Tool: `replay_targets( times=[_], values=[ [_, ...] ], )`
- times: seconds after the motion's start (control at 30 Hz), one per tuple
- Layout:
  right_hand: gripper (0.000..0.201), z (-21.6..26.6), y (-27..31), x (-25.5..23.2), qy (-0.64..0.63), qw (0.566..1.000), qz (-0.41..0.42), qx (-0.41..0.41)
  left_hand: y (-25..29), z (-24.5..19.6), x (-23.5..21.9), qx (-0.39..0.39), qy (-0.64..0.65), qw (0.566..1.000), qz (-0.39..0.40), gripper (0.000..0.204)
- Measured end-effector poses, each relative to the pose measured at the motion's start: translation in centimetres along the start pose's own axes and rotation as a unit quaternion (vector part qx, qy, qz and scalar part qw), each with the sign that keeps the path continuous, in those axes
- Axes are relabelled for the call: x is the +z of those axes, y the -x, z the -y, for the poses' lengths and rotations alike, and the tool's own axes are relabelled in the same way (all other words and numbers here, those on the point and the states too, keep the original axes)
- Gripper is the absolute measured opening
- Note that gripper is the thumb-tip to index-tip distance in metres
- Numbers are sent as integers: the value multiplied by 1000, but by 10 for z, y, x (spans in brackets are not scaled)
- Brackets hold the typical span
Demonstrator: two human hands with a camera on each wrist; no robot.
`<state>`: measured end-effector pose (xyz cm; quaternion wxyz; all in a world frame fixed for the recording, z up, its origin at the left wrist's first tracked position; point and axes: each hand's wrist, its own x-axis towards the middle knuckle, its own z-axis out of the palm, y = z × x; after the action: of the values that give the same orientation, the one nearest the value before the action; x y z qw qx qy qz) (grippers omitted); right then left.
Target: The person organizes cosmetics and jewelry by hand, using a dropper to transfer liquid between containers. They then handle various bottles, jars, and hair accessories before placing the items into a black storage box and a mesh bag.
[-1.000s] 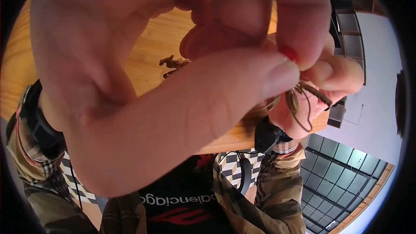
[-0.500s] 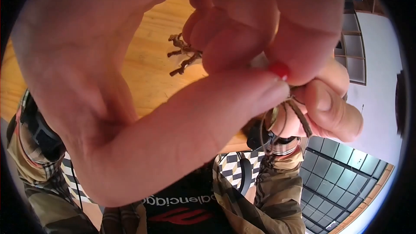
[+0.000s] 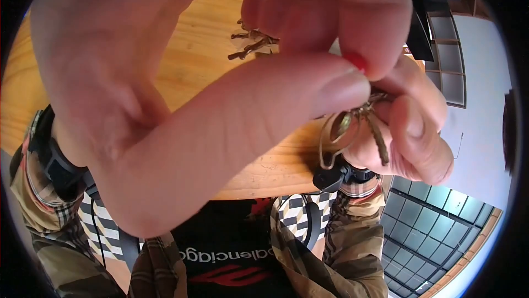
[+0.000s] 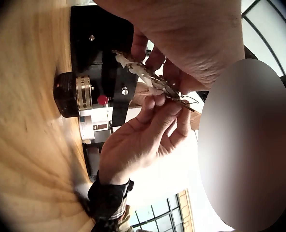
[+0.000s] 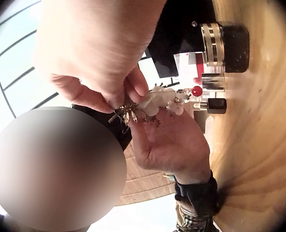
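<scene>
Both hands hold a hair-ornament-like piece with brass-toned twigs, thin wire loops and white petals. In the head view my left hand looms close to the camera, its thumb and index fingertip pinched together with a small red bead between them. Brass twigs stick out behind the left thumb. At the other end, my right hand pinches close to a brass leaf and hanging wire loop. The white petals run between both hands in the left wrist view.
A wooden table lies below. On it stand a dark jar with gold bands, a small dark bottle and a black panel. A red ball shows near the jar. Shelves line the wall at right.
The brass twig end has swung from pointing right to hanging down, and its wire loop has shifted left. The twigs behind the left thumb have moved up and right. Both hands keep their hold.
</scene>
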<state>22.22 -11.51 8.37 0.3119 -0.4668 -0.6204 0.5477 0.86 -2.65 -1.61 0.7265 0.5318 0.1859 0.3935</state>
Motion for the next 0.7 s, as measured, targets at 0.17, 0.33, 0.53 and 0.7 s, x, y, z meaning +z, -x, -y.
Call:
replay_targets(
  times=[0.17, 0.33, 0.53, 0.7],
  values=[
    [35, -25, 0, -6, 207, 956, -5, -207, 1, 2, 1, 11, -1, 1000, -3, 46],
    [34, -41, 2, -19, 270, 908, -47, -317, 0, 4, 3, 20, 0, 1000, -6, 46],
    [34, -64, -7, -25, 336, 826, -96, -441, 0, 5, 4, 31, -1, 999, -11, 47],
    [34, -82, -5, -34, 384, 740, -134, -536, 1, 7, 5, 40, -2, 999, -17, 47]
  ],
)
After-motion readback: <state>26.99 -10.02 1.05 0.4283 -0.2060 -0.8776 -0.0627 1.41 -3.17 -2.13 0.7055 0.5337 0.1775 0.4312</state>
